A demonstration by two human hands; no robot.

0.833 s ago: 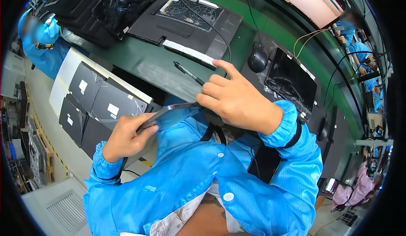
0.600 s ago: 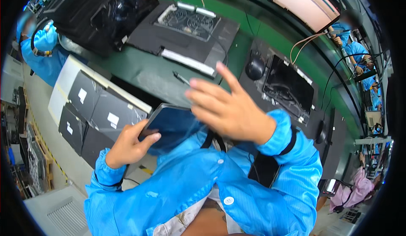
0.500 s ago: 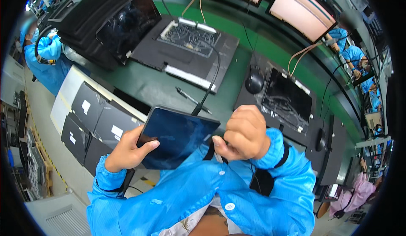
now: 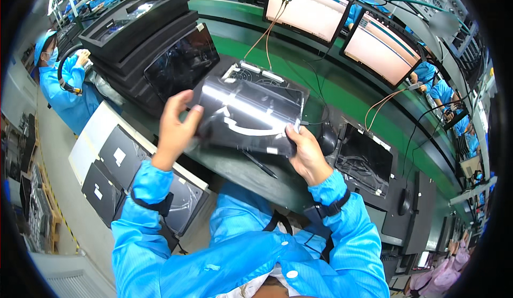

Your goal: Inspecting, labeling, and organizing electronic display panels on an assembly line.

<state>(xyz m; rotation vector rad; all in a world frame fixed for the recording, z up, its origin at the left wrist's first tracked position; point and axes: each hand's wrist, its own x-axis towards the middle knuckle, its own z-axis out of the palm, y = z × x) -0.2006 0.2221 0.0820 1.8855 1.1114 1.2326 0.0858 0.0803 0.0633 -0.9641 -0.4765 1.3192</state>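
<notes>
Both hands grip a flat black panel [image 4: 250,117] held up over the green bench [image 4: 320,84] — the left hand [image 4: 176,127] closed on its left edge, the right hand [image 4: 304,151] pinching its near right corner. The panel's glossy face shows pale reflections and a curved white streak.

Under it on the bench lies a black pen [image 4: 259,164], and just behind it a black fixture [image 4: 256,76] with thin orange wires [image 4: 267,31] running up to 2 lit monitors [image 4: 342,25] at the far side. To the right sit a black mouse [image 4: 327,136] and a dark tray [image 4: 366,159] holding a cable. At far left, black trays [image 4: 139,25] are stacked, with a dark screen [image 4: 181,65] leaning on them.

Below the bench's near left edge, a rack [image 4: 115,161] holds dark flat units with white labels. The floor is pale grey. A person in a blue coat and cap [image 4: 64,84] works at left — more blue-clad workers [image 4: 438,92] sit far right along the line.
</notes>
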